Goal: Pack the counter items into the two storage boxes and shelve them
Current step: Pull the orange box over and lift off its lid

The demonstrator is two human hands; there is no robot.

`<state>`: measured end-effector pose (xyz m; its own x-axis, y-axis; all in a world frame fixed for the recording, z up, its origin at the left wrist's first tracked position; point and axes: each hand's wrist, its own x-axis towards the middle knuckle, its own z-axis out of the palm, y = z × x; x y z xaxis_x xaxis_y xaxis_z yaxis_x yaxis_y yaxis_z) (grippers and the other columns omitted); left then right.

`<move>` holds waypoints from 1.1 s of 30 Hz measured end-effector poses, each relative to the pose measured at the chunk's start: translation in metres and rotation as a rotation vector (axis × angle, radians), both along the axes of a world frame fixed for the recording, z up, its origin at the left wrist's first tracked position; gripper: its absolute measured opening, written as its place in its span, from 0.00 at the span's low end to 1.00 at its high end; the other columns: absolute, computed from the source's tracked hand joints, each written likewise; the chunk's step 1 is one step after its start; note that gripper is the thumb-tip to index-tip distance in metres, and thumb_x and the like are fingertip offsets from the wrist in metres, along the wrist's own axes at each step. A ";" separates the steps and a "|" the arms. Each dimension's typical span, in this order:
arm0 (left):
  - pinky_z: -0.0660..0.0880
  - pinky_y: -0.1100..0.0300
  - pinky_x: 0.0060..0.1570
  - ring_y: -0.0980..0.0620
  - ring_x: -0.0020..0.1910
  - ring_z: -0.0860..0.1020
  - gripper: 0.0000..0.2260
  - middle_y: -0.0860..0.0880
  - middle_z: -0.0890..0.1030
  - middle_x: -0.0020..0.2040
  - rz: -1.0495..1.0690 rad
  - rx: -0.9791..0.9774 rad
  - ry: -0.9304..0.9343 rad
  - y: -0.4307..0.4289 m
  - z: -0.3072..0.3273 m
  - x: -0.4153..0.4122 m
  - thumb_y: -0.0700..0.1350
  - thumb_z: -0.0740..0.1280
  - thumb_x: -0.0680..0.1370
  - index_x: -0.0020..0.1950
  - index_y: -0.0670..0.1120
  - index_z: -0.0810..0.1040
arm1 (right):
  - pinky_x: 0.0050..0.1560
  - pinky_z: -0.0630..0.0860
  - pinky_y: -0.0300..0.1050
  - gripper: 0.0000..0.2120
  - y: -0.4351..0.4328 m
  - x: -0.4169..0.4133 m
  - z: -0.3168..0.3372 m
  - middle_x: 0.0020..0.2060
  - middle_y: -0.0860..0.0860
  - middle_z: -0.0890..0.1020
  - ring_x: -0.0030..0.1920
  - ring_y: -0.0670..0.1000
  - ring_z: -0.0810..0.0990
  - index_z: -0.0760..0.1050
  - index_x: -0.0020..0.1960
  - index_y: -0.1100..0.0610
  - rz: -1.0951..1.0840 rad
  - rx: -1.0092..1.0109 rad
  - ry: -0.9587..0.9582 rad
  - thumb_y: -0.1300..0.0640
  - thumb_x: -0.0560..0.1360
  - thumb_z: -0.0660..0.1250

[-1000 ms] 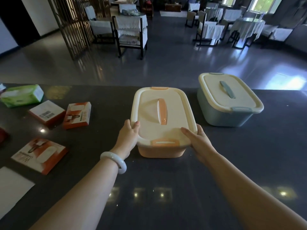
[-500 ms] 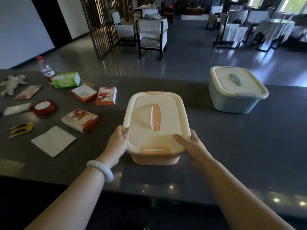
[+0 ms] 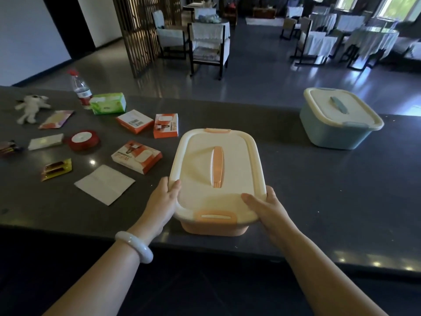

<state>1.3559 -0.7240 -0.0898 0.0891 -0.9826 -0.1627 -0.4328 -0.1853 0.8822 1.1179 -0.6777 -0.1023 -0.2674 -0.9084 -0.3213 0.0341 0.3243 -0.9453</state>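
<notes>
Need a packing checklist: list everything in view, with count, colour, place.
orange box: 1, orange, cream lid, front centre
blue box: 1, pale blue, far right
cartons: 3, orange-white, left of orange box
tissue pack: 1, green, back left
bottle: 1, clear, by tissue pack
plush toy: 1, white, far left
tape roll: 1, red, left
paper sheet: 1, white, front left
flat packets: 4, mixed colours, left
counter: 1, dark grey, underneath
bracelet: 1, white, left wrist
left hand: 1, grips box's left rim
right hand: 1, grips box's right rim
</notes>
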 end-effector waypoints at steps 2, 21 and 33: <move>0.74 0.48 0.49 0.45 0.46 0.78 0.14 0.44 0.78 0.48 -0.011 -0.007 -0.009 0.001 -0.001 0.012 0.55 0.57 0.82 0.57 0.46 0.72 | 0.57 0.79 0.55 0.22 0.004 0.013 0.000 0.52 0.50 0.81 0.53 0.52 0.81 0.69 0.62 0.49 -0.024 -0.004 -0.009 0.53 0.71 0.73; 0.49 0.41 0.75 0.48 0.78 0.43 0.26 0.54 0.48 0.79 -0.475 -0.290 -0.745 -0.013 0.005 0.027 0.61 0.51 0.81 0.78 0.54 0.56 | 0.68 0.67 0.43 0.26 0.036 0.046 0.017 0.68 0.39 0.65 0.69 0.44 0.63 0.74 0.64 0.43 0.236 -0.315 0.700 0.42 0.67 0.74; 0.48 0.45 0.74 0.51 0.78 0.37 0.27 0.57 0.46 0.80 -0.501 -0.234 -0.739 -0.012 0.002 0.023 0.62 0.49 0.81 0.79 0.56 0.51 | 0.77 0.39 0.55 0.16 0.051 0.062 0.007 0.73 0.38 0.63 0.75 0.41 0.48 0.80 0.54 0.33 0.309 -0.367 0.848 0.36 0.66 0.69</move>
